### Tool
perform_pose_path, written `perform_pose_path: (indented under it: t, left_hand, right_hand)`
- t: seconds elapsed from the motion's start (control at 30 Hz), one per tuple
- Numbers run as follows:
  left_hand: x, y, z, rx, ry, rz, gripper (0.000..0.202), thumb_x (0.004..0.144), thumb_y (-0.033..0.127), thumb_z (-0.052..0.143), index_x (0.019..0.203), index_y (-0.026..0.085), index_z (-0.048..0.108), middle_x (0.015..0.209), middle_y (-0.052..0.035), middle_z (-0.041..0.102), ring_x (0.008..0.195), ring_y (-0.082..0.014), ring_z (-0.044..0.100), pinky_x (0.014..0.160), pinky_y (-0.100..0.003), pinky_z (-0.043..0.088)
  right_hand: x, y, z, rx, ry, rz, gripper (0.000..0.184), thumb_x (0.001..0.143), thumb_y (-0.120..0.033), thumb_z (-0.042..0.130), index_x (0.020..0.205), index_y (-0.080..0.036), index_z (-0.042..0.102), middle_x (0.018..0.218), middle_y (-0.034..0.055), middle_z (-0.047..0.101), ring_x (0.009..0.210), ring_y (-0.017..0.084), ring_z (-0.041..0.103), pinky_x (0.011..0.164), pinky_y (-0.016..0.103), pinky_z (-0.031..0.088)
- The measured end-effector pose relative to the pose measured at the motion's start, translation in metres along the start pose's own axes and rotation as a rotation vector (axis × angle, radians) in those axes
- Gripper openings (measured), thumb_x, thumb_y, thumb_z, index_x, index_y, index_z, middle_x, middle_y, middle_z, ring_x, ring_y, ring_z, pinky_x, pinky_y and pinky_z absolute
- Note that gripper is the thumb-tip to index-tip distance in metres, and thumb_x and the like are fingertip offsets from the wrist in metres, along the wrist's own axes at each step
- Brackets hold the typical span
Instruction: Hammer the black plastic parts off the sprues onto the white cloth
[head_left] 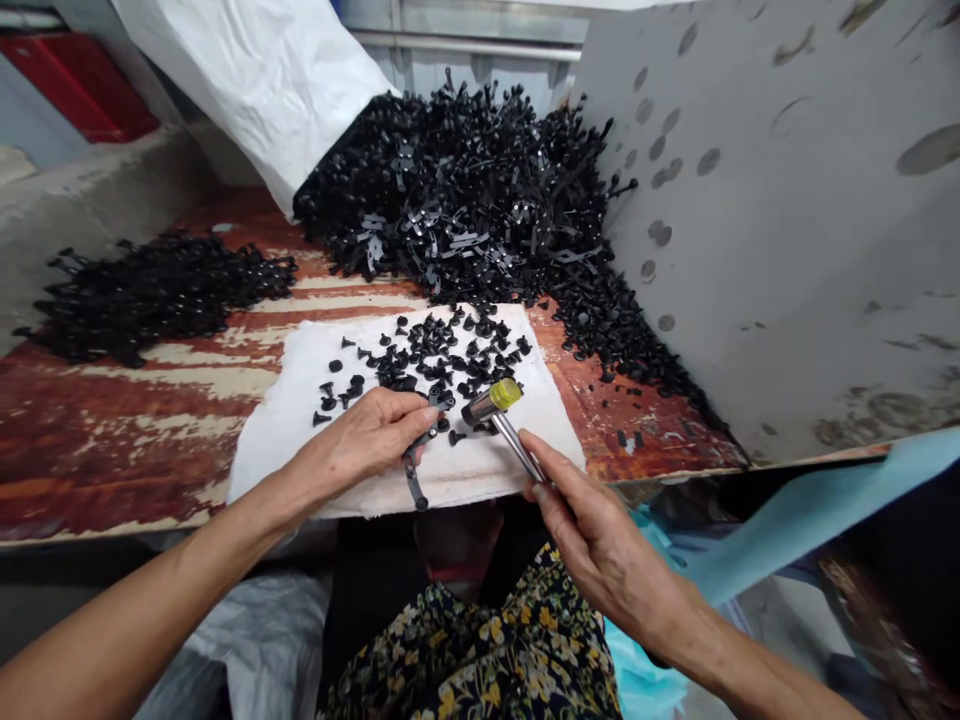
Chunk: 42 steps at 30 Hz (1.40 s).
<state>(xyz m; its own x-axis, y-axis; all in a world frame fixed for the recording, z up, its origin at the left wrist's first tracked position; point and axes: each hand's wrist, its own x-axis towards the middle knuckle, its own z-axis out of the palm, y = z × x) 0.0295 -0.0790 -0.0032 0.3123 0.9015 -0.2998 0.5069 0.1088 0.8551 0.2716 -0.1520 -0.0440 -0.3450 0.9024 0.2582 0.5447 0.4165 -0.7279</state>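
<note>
Between the thumb and fingers of my left hand (379,430) is a curved black plastic part (415,484), held over the white cloth (270,440). My right hand (589,520) is wrapped round the metal handle of a small mallet (491,401). Its head has a yellow face on one end and a dark one on the other, and it is just right of the black part, apart from it. Small black plugs (427,350) with flat round heads lie scattered on the cloth beyond both hands.
A large heap of black parts (465,190) spills from a white sack (262,90) at the back. Another black pile (157,295) lies left on the worn red-brown table (90,440). A spotted grey panel (787,230) stands along the right side.
</note>
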Motion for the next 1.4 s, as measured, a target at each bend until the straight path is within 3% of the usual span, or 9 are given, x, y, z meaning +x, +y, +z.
perform_pose_path:
  t: [0.17, 0.43, 0.6, 0.87, 0.93, 1.13, 1.23, 1.4]
  left_hand:
    - [-0.003, -0.003, -0.002, 0.011, 0.049, -0.020, 0.045, 0.077, 0.056, 0.061, 0.054, 0.018, 0.052, 0.046, 0.0040, 0.042, 0.042, -0.0065, 0.030, 0.039, -0.019, 0.019]
    - [-0.018, 0.002, -0.008, -0.273, 0.204, -0.160, 0.049, 0.061, 0.062, 0.075, 0.072, 0.016, 0.066, 0.052, 0.0015, 0.054, 0.046, -0.0070, 0.038, 0.041, -0.017, 0.026]
    - [-0.020, -0.001, -0.011, -0.297, 0.234, -0.174, 0.052, 0.058, 0.062, 0.077, 0.077, 0.015, 0.068, 0.051, 0.0014, 0.054, 0.044, -0.0068, 0.037, 0.040, -0.017, 0.022]
    - [-0.021, -0.009, -0.012, -0.199, 0.091, -0.099, 0.049, 0.072, 0.063, 0.065, 0.061, 0.016, 0.055, 0.050, 0.0036, 0.045, 0.043, -0.0052, 0.031, 0.041, -0.018, 0.018]
    - [-0.021, -0.012, -0.014, -0.192, 0.100, -0.086, 0.049, 0.072, 0.062, 0.065, 0.060, 0.016, 0.053, 0.050, 0.0041, 0.044, 0.044, -0.0052, 0.031, 0.041, -0.017, 0.019]
    - [-0.037, -0.012, -0.011, -0.321, 0.252, -0.234, 0.056, 0.056, 0.067, 0.075, 0.073, 0.014, 0.066, 0.050, 0.0037, 0.048, 0.043, -0.0058, 0.034, 0.039, -0.017, 0.019]
    - [-0.049, -0.014, -0.003, -0.397, 0.215, -0.323, 0.061, 0.056, 0.068, 0.075, 0.080, 0.012, 0.070, 0.049, 0.0025, 0.051, 0.041, -0.0053, 0.034, 0.039, -0.017, 0.018]
    - [-0.054, -0.018, 0.002, -0.464, 0.179, -0.329, 0.062, 0.062, 0.067, 0.073, 0.088, 0.011, 0.071, 0.048, 0.0032, 0.052, 0.036, -0.0034, 0.030, 0.037, -0.018, 0.016]
  right_hand:
    - [-0.006, 0.000, 0.006, -0.011, -0.037, 0.008, 0.056, 0.098, -0.017, 0.042, 0.152, -0.026, 0.037, 0.146, 0.0099, 0.055, 0.130, 0.024, 0.057, 0.108, 0.044, 0.048]
    - [-0.005, -0.007, 0.008, 0.012, -0.162, -0.067, 0.059, 0.097, -0.013, 0.038, 0.154, -0.022, 0.032, 0.149, 0.0121, 0.051, 0.136, 0.023, 0.050, 0.111, 0.045, 0.042]
    - [0.000, -0.007, 0.003, 0.040, -0.063, -0.006, 0.054, 0.098, -0.018, 0.041, 0.152, -0.023, 0.038, 0.147, 0.0111, 0.054, 0.134, 0.023, 0.052, 0.110, 0.043, 0.044]
    - [0.018, 0.000, 0.007, 0.049, -0.040, -0.013, 0.051, 0.098, -0.020, 0.043, 0.149, -0.022, 0.043, 0.147, 0.0115, 0.054, 0.135, 0.024, 0.051, 0.112, 0.046, 0.042]
    - [0.016, -0.001, 0.009, 0.048, -0.049, -0.009, 0.051, 0.098, -0.020, 0.043, 0.149, -0.022, 0.043, 0.147, 0.0113, 0.054, 0.135, 0.024, 0.051, 0.112, 0.045, 0.041]
    - [0.021, -0.009, 0.011, 0.016, -0.104, -0.068, 0.053, 0.095, -0.014, 0.041, 0.148, -0.017, 0.042, 0.146, 0.0156, 0.054, 0.133, 0.025, 0.053, 0.112, 0.046, 0.043]
    - [0.033, -0.014, 0.015, -0.005, -0.145, -0.151, 0.058, 0.092, -0.009, 0.039, 0.150, -0.015, 0.038, 0.141, 0.0175, 0.057, 0.131, 0.026, 0.055, 0.109, 0.050, 0.045]
    - [0.044, -0.014, 0.017, -0.066, -0.200, -0.197, 0.065, 0.089, -0.006, 0.040, 0.152, -0.021, 0.034, 0.136, 0.0155, 0.061, 0.122, 0.030, 0.061, 0.101, 0.055, 0.052]
